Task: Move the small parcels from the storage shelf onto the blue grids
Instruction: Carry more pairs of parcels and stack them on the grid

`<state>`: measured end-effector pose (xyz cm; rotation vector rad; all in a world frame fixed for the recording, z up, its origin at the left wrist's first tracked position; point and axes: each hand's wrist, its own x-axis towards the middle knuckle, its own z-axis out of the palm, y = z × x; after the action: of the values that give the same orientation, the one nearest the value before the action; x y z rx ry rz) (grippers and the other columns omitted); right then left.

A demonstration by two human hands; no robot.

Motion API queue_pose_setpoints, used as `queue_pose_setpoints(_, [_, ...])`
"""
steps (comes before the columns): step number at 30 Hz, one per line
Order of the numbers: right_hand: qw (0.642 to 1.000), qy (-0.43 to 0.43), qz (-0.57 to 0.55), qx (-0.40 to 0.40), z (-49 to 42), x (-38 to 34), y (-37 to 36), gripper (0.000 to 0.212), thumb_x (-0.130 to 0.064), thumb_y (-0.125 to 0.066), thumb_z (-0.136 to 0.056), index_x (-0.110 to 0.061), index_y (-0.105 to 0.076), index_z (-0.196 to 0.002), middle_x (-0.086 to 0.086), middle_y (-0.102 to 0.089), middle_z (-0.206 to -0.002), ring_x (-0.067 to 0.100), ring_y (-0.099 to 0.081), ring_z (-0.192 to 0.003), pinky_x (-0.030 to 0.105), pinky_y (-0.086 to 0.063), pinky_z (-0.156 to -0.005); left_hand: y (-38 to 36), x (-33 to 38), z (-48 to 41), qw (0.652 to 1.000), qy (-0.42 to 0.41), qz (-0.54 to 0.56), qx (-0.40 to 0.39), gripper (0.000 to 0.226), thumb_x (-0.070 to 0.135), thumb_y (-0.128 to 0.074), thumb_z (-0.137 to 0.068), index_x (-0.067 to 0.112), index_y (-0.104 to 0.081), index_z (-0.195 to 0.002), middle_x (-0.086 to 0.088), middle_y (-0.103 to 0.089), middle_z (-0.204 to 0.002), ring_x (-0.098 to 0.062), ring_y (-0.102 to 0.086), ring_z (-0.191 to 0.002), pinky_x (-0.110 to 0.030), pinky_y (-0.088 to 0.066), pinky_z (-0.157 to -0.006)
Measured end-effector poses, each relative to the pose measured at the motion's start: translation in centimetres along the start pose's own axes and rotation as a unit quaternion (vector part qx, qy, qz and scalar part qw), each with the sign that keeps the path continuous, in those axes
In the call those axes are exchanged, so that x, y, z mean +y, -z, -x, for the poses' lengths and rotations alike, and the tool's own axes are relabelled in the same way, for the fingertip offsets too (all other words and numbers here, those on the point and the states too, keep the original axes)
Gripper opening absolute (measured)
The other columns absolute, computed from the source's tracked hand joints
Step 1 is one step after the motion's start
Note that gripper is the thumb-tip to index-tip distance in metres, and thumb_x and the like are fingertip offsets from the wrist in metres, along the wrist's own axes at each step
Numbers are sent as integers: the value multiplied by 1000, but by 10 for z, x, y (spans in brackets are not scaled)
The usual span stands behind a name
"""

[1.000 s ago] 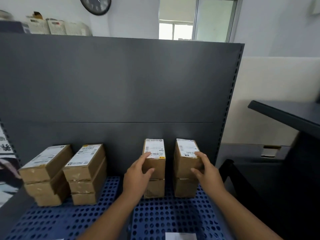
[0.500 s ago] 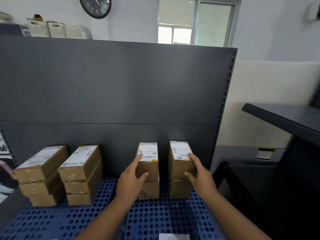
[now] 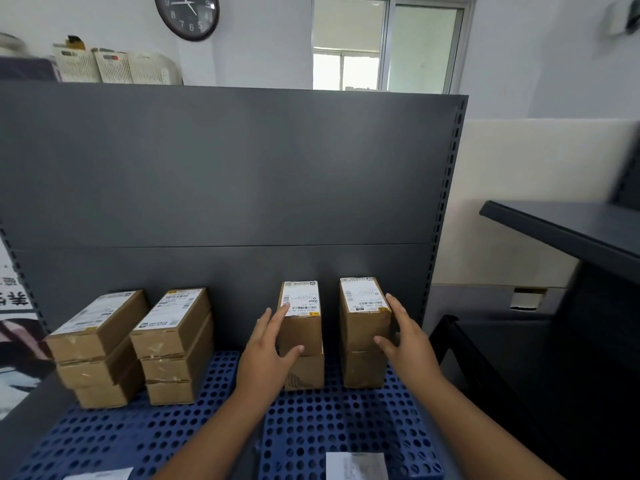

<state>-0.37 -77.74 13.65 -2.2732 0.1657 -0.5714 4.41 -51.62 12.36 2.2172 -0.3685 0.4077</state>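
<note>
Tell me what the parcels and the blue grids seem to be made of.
Parcels: brown cardboard, matte, with glossy clear tape on the seams and white paper labels. Blue grids: probably moulded plastic, slightly shiny, judging by the even colour and regular round holes.

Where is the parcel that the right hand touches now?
In the head view, the parcel tops the rightmost stack on the blue grid, right of centre, beside the stack the left hand touches, in front of the grey panel.

Likely parcel storeroom, metal shelving (image 3: 225,168), labelled cartons (image 3: 173,320)
</note>
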Motion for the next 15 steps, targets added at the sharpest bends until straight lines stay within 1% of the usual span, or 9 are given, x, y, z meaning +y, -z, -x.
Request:
queue_pose_setpoints(3, [1000,-5,17,19,7,-3,4,86,-25,-69,-87,-53,-13,-145,-1,-42,-145,18,-46,-126,27,-41,-92,3,3,3,1000,-12,-3,2,84,38,-76,-82,50,-25,-147,1,-20,-161,-21,-12,-149,-43,-30,-115])
queue_pose_setpoints(6, [999,-6,26,36,18,-9,11,86,-28,-70,-86,-50,-13,-147,-2,-39,-148,16,-41,-132,25,-37,-93,8,8,6,1000,-26,-7,-11,78,39,-75,-82,46,-30,-146,2,-23,-160,-21,-12,-149,-46,-30,-115])
queue_pose_setpoints(9, [997,-14,35,67,34,-17,21,86,-31,-71,-85,-48,-14,-147,-3,-34,-152,17,-38,-135,30,-40,-96,12,16,9,999,-47,-5,-24,71,40,-74,-82,45,-37,-143,4,-27,-157,-21,-18,-148,-49,-35,-112])
queue_pose_setpoints(11, [994,-25,46,93,47,-22,29,85,-33,-72,-84,-47,-16,-147,-3,-32,-153,18,-37,-136,33,-41,-98,14,22,13,997,-68,1,-29,69,40,-74,-82,41,-40,-142,4,-30,-155,-20,-24,-145,-48,-37,-110])
queue_pose_setpoints(15, [987,-50,72,132,81,-29,46,81,-35,-71,-84,-39,-21,-148,-1,-33,-153,18,-34,-138,38,-38,-109,11,38,23,990,-121,58,-45,63,38,-73,-82,35,-48,-139,9,-42,-146,-12,-36,-136,-38,-39,-109])
